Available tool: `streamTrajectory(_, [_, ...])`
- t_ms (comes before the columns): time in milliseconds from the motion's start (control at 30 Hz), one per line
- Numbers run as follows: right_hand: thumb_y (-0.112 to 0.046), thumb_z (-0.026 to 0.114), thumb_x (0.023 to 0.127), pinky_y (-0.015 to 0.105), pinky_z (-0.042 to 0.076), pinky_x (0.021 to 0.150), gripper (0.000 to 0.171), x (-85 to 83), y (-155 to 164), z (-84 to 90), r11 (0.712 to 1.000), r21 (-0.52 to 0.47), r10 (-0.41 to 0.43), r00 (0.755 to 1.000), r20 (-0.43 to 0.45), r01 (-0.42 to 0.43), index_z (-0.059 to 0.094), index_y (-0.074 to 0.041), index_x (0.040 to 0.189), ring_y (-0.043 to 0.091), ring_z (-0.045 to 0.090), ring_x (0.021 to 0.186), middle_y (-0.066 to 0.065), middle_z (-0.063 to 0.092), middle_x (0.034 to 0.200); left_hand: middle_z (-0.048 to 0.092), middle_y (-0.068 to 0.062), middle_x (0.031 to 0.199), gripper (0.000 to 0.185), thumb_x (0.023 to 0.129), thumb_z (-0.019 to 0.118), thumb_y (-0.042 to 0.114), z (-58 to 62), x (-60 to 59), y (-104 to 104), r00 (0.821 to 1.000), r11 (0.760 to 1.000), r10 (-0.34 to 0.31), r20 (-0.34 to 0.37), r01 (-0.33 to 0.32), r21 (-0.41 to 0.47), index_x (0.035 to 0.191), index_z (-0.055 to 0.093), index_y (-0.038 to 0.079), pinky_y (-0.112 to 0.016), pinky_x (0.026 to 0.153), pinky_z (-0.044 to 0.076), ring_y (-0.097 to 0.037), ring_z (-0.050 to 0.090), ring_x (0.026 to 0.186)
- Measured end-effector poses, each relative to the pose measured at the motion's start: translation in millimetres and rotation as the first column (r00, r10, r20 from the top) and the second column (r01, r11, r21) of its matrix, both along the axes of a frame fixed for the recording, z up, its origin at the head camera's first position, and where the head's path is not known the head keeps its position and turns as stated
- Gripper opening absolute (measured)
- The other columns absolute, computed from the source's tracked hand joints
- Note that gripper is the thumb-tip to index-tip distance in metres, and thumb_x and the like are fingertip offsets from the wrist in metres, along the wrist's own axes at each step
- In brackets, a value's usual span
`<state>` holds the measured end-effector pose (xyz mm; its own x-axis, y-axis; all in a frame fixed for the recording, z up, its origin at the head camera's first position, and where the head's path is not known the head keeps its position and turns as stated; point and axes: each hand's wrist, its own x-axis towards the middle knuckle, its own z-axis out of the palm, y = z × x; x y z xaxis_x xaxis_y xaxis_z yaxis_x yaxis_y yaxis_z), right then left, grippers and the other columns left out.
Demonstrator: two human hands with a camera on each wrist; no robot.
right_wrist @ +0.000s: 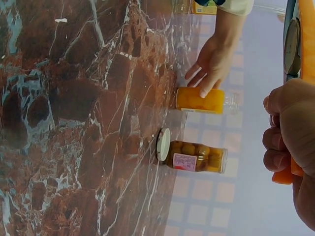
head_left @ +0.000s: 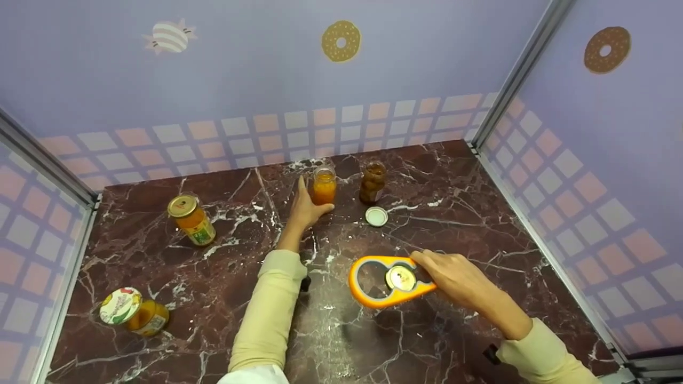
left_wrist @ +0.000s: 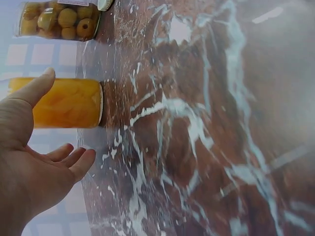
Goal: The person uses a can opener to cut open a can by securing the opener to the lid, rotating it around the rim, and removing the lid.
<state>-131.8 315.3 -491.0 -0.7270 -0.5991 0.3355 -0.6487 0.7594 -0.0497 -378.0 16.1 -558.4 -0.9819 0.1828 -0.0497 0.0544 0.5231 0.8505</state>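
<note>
While the right hand [head_left: 456, 277] grasps an orange opener [head_left: 405, 296] with a gold lid [head_left: 400, 278] sitting in its frame, the left hand [head_left: 308, 207] is released, fingers extended beside an uncapped jar of orange fruit [head_left: 324, 189]; contact with the glass is unclear. That jar stands upright on the far part of the desk [head_left: 469, 229]. Just right of it is a jar of round fruits [head_left: 372, 184], with a loose lid [head_left: 376, 216] on its near side. Two lidded jars stand left, one near [head_left: 152, 317], one farther back [head_left: 195, 224].
</note>
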Motion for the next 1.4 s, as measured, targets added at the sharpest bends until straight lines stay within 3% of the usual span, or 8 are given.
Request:
streamTrajectory(133, [0.004, 0.084, 0.071, 0.033, 0.049, 0.053, 0.063, 1.8, -1, 2.1, 1.0, 0.002, 0.003, 1.0, -0.015, -0.003, 0.053, -0.013, 0.123, 0.015, 0.049, 0.063, -0.003, 0.052, 0.088, 0.013, -0.029, 0.167, 0.115, 0.09, 0.082, 0.027, 3.0, 7.1, -7, 1.0, 1.0, 0.017, -0.012, -0.017, 0.01, 0.163, -0.002, -0.002, -0.046, 0.125, 0.021, -0.042, 0.027, 0.151])
streamTrajectory(467, [0.006, 0.087, 0.065, 0.035, 0.052, 0.053, 0.069, 5.4, -8, 9.8, 1.0, 0.013, 0.013, 1.0, -0.018, -0.013, 0.053, -0.013, 0.122, 0.016, 0.053, 0.064, -0.002, 0.054, 0.089, 0.06, -0.028, 0.133, 0.075, 0.094, 0.075, 0.017, 21.2, 49.9, -15, 0.996, 0.996, 0.041, -0.078, -0.035, 0.078, 0.153, 0.034, -0.006, -0.05, 0.106, 0.048, -0.042, 0.06, 0.122])
streamTrajectory(600, [0.005, 0.086, 0.066, 0.035, 0.052, 0.054, 0.068, 6.8, -9, 11.4, 1.0, 0.013, 0.017, 1.0, -0.018, -0.016, 0.054, -0.013, 0.123, 0.016, 0.054, 0.065, -0.002, 0.056, 0.091, 0.066, -0.024, 0.122, 0.051, 0.096, 0.072, 0.013, 29.0, 87.8, -14, 0.997, 0.985, -0.072, -0.036, 0.077, 0.156, 0.139, 0.051, -0.006, -0.046, 0.097, 0.055, -0.039, 0.066, 0.111])
streamTrajectory(700, [0.004, 0.085, 0.067, 0.034, 0.051, 0.053, 0.066, 7.4, -10, 12.6, 1.0, 0.013, 0.018, 1.0, -0.017, -0.018, 0.053, -0.014, 0.123, 0.016, 0.053, 0.064, -0.002, 0.056, 0.091, 0.069, -0.018, 0.119, 0.038, 0.099, 0.069, 0.016, 35.9, 122.8, -12, 0.975, 0.958, -0.217, 0.042, 0.205, 0.2, 0.131, 0.061, -0.004, -0.047, 0.093, 0.057, -0.036, 0.067, 0.105])
streamTrajectory(833, [0.004, 0.085, 0.071, 0.032, 0.048, 0.052, 0.062, 7.9, -12, 14.3, 1.0, 0.01, 0.029, 0.999, -0.017, -0.029, 0.053, -0.014, 0.123, 0.013, 0.049, 0.063, -0.003, 0.055, 0.089, 0.071, -0.013, 0.117, 0.03, 0.101, 0.068, 0.019, 45.2, 166.7, -7, 0.914, 0.896, -0.387, 0.121, 0.342, 0.285, 0.124, 0.069, -0.001, -0.044, 0.095, 0.056, -0.026, 0.068, 0.102])
streamTrajectory(933, [0.002, 0.086, 0.075, 0.03, 0.047, 0.052, 0.059, 8.2, -14, 14.6, 0.999, 0.011, 0.047, 0.999, -0.025, -0.047, 0.053, -0.013, 0.122, 0.012, 0.046, 0.062, -0.004, 0.053, 0.087, 0.073, -0.018, 0.104, 0.027, 0.102, 0.066, 0.015, 48.2, 192.1, -4, 0.877, 0.829, -0.462, 0.133, 0.373, 0.416, 0.117, 0.07, -0.007, -0.036, 0.089, 0.057, -0.019, 0.068, 0.092])
streamTrajectory(1067, [-0.001, 0.086, 0.078, 0.03, 0.047, 0.051, 0.056, 8.9, -16, 14.4, 0.997, 0.016, 0.073, 0.996, -0.053, -0.072, 0.053, -0.011, 0.122, 0.011, 0.043, 0.062, -0.003, 0.051, 0.086, 0.072, -0.02, 0.093, 0.028, 0.103, 0.062, 0.009, 51.1, 214.3, -3, 0.848, 0.735, -0.507, 0.153, 0.333, 0.591, 0.115, 0.066, -0.015, -0.028, 0.075, 0.06, -0.018, 0.069, 0.079])
streamTrajectory(1400, [0.005, 0.077, 0.082, 0.032, 0.047, 0.05, 0.049, 12.1, -22, 14.9, 0.995, 0.017, 0.102, 0.992, -0.071, -0.101, 0.053, -0.011, 0.122, 0.012, 0.044, 0.06, -0.003, 0.051, 0.083, 0.072, -0.007, 0.09, 0.017, 0.099, 0.07, 0.016, 53.9, 242.2, -5, 0.806, 0.567, -0.539, 0.243, 0.134, 0.813, 0.106, 0.07, 0.0, -0.027, 0.079, 0.059, -0.016, 0.069, 0.086])
